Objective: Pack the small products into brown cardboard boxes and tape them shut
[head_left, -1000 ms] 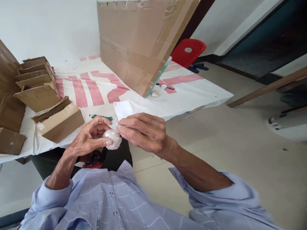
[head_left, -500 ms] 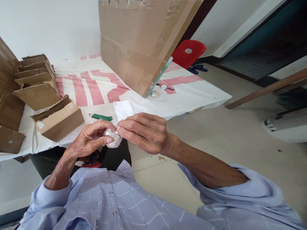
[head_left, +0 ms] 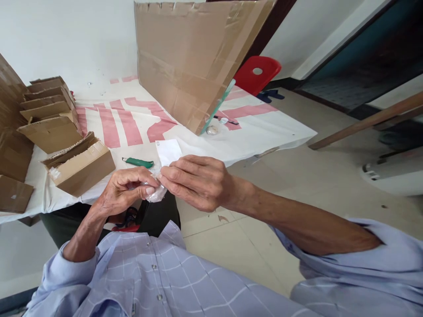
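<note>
While a crumpled bundle of clear plastic wrap [head_left: 156,194] is pinched between the thumb and index finger of the left hand [head_left: 124,188], just below and left of the frame's center, its upper right edge is met by the bunched fingertips of the right hand [head_left: 200,181], though whether any film is gripped there cannot be told. Above the hands, a green utility knife [head_left: 138,162] and a white paper slip [head_left: 168,151] are laid on a red-marked white tablecloth [head_left: 264,136], with an open cardboard box [head_left: 86,169] set at left.
</note>
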A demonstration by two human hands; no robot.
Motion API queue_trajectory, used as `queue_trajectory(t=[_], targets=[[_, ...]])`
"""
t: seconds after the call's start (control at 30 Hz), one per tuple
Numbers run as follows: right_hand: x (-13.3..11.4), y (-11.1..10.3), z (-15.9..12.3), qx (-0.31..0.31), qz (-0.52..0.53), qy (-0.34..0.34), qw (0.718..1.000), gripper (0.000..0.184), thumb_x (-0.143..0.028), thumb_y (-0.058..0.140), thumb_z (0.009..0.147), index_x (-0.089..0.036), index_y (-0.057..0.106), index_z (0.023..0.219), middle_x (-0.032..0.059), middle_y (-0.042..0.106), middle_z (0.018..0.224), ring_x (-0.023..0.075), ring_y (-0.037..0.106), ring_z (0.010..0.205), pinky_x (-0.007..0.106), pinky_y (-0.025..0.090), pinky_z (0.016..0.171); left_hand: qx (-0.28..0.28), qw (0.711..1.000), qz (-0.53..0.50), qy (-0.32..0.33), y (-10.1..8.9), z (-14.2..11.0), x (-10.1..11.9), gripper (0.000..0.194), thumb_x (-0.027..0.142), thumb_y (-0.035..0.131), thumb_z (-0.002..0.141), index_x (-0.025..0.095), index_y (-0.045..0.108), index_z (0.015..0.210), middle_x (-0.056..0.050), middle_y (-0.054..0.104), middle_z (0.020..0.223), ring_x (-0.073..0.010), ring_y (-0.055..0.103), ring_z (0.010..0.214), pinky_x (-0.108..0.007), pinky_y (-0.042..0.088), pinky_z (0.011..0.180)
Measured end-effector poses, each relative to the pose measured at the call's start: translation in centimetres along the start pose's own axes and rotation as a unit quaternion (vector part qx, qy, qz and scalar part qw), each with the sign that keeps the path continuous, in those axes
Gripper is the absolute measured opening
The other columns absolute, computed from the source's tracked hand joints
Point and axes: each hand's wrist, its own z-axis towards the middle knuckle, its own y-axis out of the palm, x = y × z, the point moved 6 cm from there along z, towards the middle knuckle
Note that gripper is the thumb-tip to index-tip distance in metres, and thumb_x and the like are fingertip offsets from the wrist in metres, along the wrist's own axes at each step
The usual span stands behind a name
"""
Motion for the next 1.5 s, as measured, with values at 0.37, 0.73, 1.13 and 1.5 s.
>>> queue_trajectory(t=[0.37,0.73,1.13,1.5], targets=[[0.2,0.7,-1.7,-0.009,0.066,0.043,0.997,0.020,-0.017,0.056,0.109,-0.025,0.073,0.102,0.0025,0.078,0.104,0.0157,0.069,0.091,0.032,0.059,0.074,0.000,1.000,-0.017,-0.002,0.2,0.0,0.1,0.019,0.038,0.088,0.092,0.020,0.086,0.088,-0.008,0.077,0.082,-0.0162,0.069,0.072,-0.030,0.055,0.071],[0.0,1.0,-2.2,-0.017,0.056,0.014,0.998,0.017,-0.018,0.058,0.108,-0.026,0.073,0.109,0.0023,0.079,0.106,0.0163,0.070,0.094,0.032,0.061,0.076,-0.043,0.994,-0.104,-0.014,0.9,-0.3,0.1,0.018,0.035,0.090,0.089,0.018,0.086,0.087,-0.009,0.077,0.079,-0.0147,0.068,0.066,-0.027,0.055,0.064],[0.4,3.0,-2.7,0.077,0.211,0.170,0.960,0.012,-0.017,0.057,0.109,-0.021,0.068,0.114,0.0029,0.077,0.089,0.0152,0.072,0.079,0.029,0.061,0.071,-0.025,0.988,-0.150,0.016,0.9,-1.0,0.8,0.016,0.033,0.091,0.088,0.018,0.087,0.088,-0.008,0.076,0.080,-0.0136,0.068,0.066,-0.024,0.056,0.060],[-1.2,4.9,-2.1,0.123,0.232,0.254,0.931,0.015,-0.019,0.053,0.111,-0.019,0.067,0.107,0.0035,0.073,0.083,0.0159,0.070,0.075,0.028,0.057,0.070,0.131,0.981,-0.144,0.019,-0.6,-1.4,0.1,0.018,0.037,0.095,0.083,0.023,0.087,0.090,-0.007,0.079,0.083,-0.0151,0.069,0.065,-0.026,0.057,0.057]])
